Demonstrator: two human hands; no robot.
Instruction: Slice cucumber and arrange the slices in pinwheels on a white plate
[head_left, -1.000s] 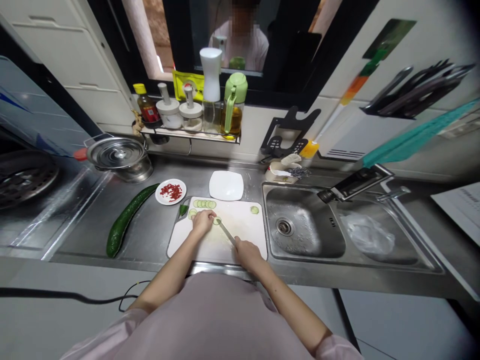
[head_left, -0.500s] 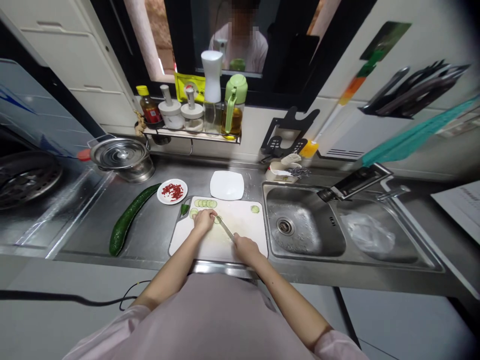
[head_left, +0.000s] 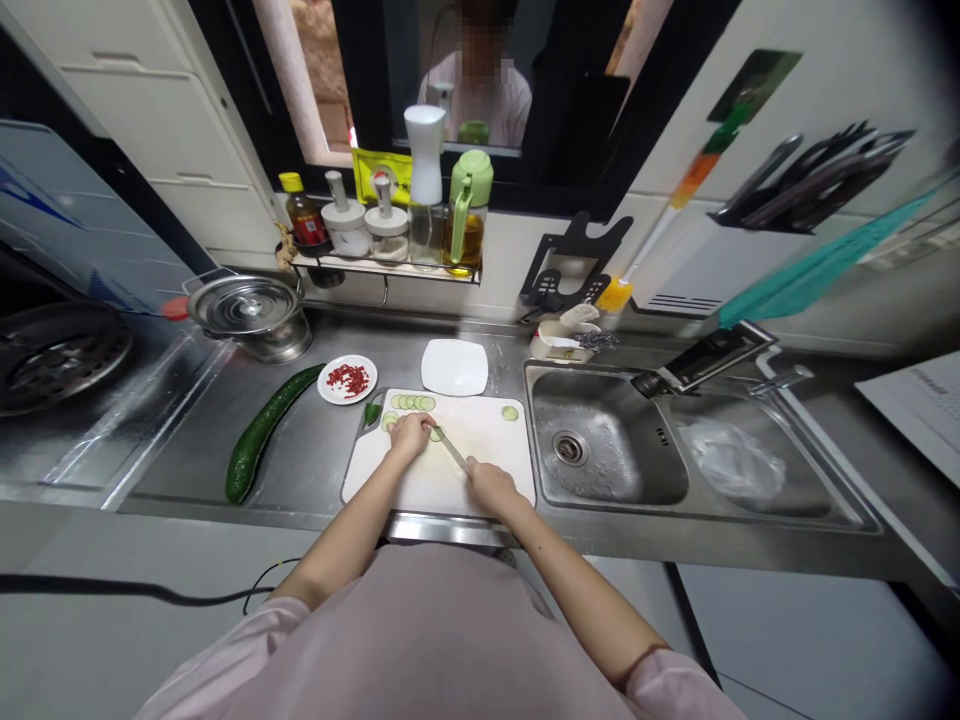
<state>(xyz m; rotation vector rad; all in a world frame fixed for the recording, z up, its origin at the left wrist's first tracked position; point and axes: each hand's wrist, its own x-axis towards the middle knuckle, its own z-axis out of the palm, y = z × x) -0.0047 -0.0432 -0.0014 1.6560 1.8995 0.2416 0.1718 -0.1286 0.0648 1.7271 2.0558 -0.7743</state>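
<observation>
On the white cutting board, my right hand grips a knife whose blade slants up and left toward my other hand. My left hand is closed, its fingertips pressed together at the blade's tip, on the edge of a pale green cucumber slice. The fingers and blade partly hide that slice. Overlapping cucumber slices form a row along the board's far left edge. Another slice lies beside my left hand, and a small stack sits at the far right corner.
A whole long cucumber lies left of the board. Behind it are a small plate of chopped red pieces and a white square dish. The sink adjoins the board on the right. A lidded steel pot stands back left.
The view has shifted slightly. Both hands and the knife stay almost in the same place over the board, and a bit more of the slice by the blade shows.
</observation>
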